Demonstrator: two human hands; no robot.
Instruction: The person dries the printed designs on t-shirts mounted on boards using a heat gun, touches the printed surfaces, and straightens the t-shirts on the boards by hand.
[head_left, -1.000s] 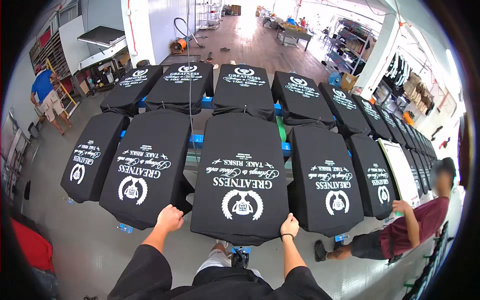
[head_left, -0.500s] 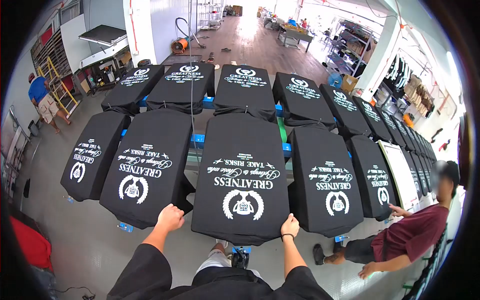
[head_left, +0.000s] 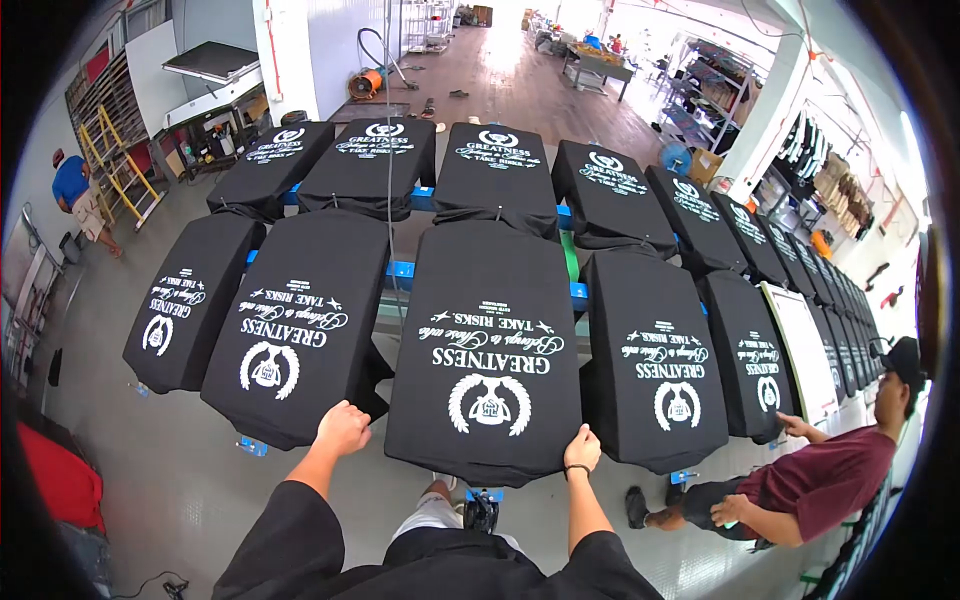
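Black printed T-shirts lie stretched over boards in two rows. The middle front T-shirt [head_left: 485, 310], with white lettering and a wreath emblem upside down to me, is right before me. My right hand [head_left: 583, 450] has its fingers closed round that shirt's lower right edge. My left hand [head_left: 343, 428] is closed in a fist at the lower right corner of the neighbouring T-shirt [head_left: 300, 250]; what its fingers hold, if anything, is hidden. Another printed T-shirt [head_left: 655, 290] lies to the right of my right hand.
A co-worker in a maroon shirt [head_left: 825, 475] stands at the right, one hand at a shirt's lower edge. A white-framed screen [head_left: 800, 345] stands among the boards there. A person in blue [head_left: 75, 185] is beside a yellow frame [head_left: 115, 165] at far left. A cable [head_left: 388, 190] hangs ahead.
The co-worker's lower hand has moved up towards the body. The person at far left has shifted slightly. My hands keep nearly the same places, and the view has shifted a little.
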